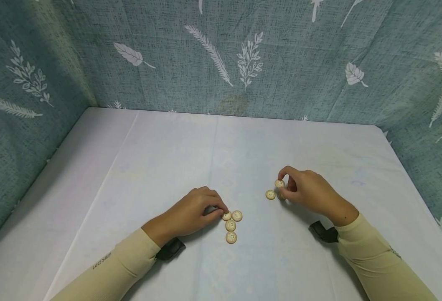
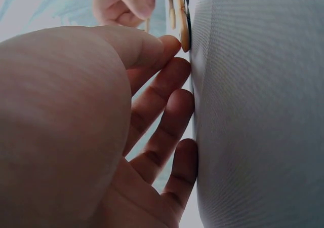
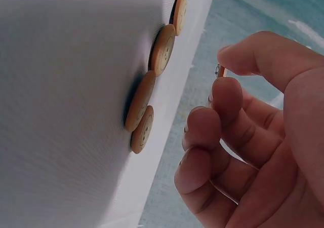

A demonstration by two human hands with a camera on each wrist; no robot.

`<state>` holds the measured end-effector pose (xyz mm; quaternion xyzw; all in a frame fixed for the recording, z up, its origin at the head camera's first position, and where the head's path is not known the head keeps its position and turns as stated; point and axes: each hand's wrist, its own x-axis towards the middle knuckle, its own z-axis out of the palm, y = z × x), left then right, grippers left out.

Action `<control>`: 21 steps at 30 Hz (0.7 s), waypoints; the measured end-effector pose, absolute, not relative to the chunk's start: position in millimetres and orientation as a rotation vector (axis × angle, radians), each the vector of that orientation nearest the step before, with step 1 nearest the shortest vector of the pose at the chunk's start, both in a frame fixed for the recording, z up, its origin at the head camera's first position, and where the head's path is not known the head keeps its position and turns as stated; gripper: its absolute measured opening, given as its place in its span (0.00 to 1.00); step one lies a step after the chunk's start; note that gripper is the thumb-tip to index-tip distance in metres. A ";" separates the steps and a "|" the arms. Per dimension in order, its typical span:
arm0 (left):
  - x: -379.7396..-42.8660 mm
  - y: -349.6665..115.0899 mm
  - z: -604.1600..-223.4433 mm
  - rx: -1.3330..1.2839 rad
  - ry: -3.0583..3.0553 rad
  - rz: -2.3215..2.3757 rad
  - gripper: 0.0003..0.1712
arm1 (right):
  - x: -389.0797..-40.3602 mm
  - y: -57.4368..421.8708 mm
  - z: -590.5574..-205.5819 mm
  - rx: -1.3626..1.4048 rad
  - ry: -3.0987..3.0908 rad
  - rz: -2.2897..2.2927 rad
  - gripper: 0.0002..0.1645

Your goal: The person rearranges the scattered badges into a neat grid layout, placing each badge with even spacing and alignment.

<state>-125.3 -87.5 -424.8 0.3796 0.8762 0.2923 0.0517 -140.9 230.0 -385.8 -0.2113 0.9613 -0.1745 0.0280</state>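
Note:
My left hand (image 1: 198, 212) has its thumb and index fingertip together at the edge of a round wooden button (image 1: 226, 216). In the left wrist view that button (image 2: 185, 35) lies along the white cloth, and the other fingertips rest close to the surface. Three more buttons sit beside it, one to the right (image 1: 237, 215) and two below in a column (image 1: 231, 237). Raised over the cloth, my right hand (image 1: 308, 190) pinches a wooden button (image 1: 279, 184) between thumb and index finger. One button (image 1: 270, 195) lies to its left; another is partly hidden behind the thumb.
In the right wrist view several wooden buttons (image 3: 163, 50) lie in a row on the white cloth, two of them overlapping in this view. A teal leaf-patterned curtain (image 1: 213, 62) hangs along the table's back and sides. Both sleeved wrists carry dark straps (image 1: 171, 249).

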 end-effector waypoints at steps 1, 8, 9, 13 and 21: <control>-125.2 -87.6 -424.7 1.156 2.667 0.889 0.07 | -141.1 230.0 -385.8 -0.650 2.968 -0.539 0.14; -124.6 -87.7 -423.6 1.174 2.687 0.899 0.07 | -143.5 230.6 -387.3 -0.621 2.965 -0.528 0.14; -124.5 -87.8 -423.5 1.170 2.689 0.898 0.07 | -143.8 230.8 -387.6 -0.615 2.964 -0.529 0.14; -124.7 -88.1 -424.1 1.161 2.688 0.893 0.07 | -144.7 231.2 -388.0 -0.585 2.950 -0.544 0.13; -124.4 -87.3 -423.6 1.148 2.671 0.890 0.07 | -145.3 232.8 -390.1 -0.540 2.930 -0.556 0.12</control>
